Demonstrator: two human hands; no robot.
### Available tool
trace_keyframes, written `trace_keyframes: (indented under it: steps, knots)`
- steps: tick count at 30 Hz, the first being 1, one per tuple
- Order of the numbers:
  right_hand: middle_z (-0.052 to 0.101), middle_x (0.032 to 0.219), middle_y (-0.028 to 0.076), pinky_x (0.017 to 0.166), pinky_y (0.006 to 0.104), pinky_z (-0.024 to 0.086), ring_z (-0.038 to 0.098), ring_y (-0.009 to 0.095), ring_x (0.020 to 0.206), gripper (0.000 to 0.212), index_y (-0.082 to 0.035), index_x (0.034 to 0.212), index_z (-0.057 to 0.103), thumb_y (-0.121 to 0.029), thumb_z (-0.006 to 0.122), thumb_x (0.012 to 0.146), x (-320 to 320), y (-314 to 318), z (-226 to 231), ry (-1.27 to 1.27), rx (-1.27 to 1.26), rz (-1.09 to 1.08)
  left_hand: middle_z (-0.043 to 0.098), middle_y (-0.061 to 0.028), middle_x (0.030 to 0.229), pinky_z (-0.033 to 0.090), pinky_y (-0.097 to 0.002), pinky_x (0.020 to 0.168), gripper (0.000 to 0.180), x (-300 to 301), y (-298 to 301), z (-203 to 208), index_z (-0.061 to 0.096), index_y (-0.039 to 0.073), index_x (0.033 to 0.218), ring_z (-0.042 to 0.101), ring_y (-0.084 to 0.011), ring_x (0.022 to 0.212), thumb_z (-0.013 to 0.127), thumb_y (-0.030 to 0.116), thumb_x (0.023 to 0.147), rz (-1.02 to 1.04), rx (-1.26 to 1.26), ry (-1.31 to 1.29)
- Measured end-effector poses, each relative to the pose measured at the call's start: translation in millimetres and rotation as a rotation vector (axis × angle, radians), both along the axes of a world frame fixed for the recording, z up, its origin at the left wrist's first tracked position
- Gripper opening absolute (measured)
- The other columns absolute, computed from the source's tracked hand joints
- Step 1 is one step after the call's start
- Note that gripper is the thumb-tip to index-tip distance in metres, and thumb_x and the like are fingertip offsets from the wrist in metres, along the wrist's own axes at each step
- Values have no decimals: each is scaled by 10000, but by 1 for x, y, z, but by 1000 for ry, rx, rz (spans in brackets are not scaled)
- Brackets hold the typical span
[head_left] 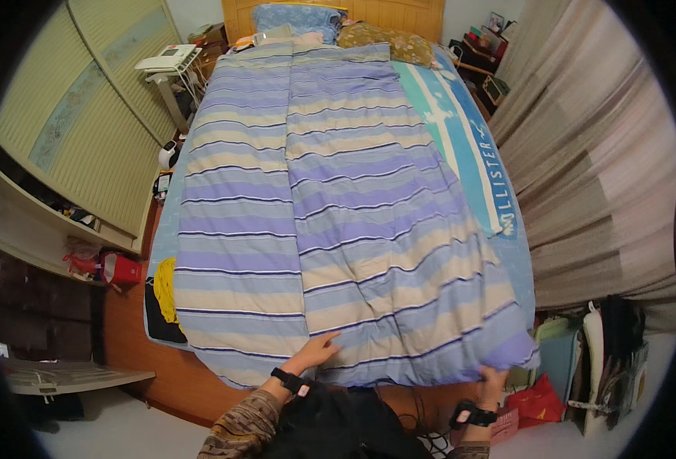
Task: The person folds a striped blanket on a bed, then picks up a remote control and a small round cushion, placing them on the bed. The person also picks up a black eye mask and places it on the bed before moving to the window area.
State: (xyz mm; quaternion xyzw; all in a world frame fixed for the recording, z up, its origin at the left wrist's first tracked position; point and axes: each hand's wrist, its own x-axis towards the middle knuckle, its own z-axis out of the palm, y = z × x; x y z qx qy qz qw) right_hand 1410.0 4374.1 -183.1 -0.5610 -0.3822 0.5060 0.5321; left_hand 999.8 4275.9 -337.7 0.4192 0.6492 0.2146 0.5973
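A striped quilt (361,229) in purple, blue and beige covers most of the bed, with a lengthwise fold line down its left-middle part. My left hand (316,352) rests at the quilt's near edge beside that line, its fingers stretched over the cloth. At the near right corner, my right hand (493,384) has its fingers closed on the quilt's edge; part of them is hidden by the cloth. Black bands (472,415) are on both wrists.
A blue pillow (299,21) and a brown patterned pillow (387,42) lie by the wooden headboard. A turquoise sheet (468,145) shows at right. Curtains (605,168) hang beyond it. A yellow cloth (166,291) lies at left; a red bag (537,402) stands near right.
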Motion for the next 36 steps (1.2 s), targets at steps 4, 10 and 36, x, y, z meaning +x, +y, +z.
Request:
trace_keyframes:
  steps: [4,10,36]
  knots:
    - [485,1332,165,1059,441,324,438,291,1248,501,-46,1312,466,-204,612,859,-143,-40,32,-730,290,1190,499,-125,1337,410,-322,992,642,-1,38,78,285,70,1456,476,-231,1221,517,360,932,460,20,-964]
    - [417,1414,138,919,437,461,448,384,1241,232,-13,932,640,-107,570,732,-285,-97,-42,-344,790,1926,460,-130,1370,391,-327,1013,725,-107,-94,146,233,59,1468,449,-255,1246,568,367,903,774,70,-1285]
    - [630,1012,83,728,352,496,587,217,859,509,-42,1206,554,-403,586,850,-441,172,-212,-654,-55,1058,588,-279,1024,487,-494,742,477,34,-87,93,471,29,1260,584,-447,866,536,86,791,1,573,289]
